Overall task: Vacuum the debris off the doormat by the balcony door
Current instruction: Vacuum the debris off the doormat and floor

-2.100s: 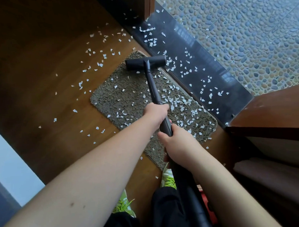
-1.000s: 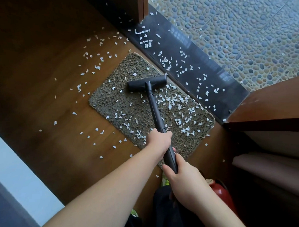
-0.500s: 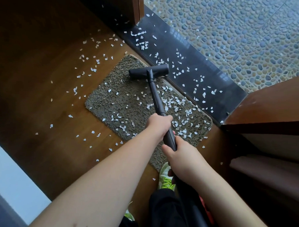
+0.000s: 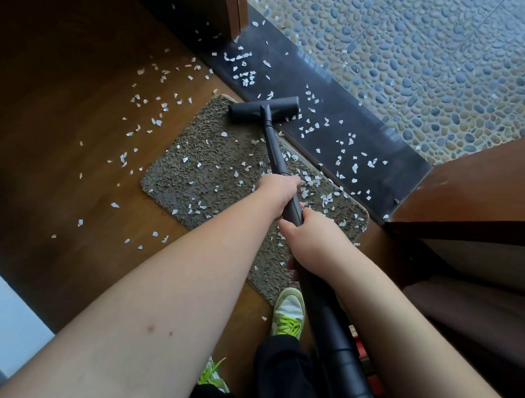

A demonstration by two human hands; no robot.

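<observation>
Low in the frame's middle, the right hand is wrapped around the black vacuum wand, and just above it the left hand grips the same wand. The doormat spans the centre, strewn with white debris. The nozzle head sits on its far corner, beside the dark door sill at upper centre.

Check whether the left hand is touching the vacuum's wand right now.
Touching. The head view shows the left hand with its fingers wrapped around the black wand, just above the right hand.
</observation>
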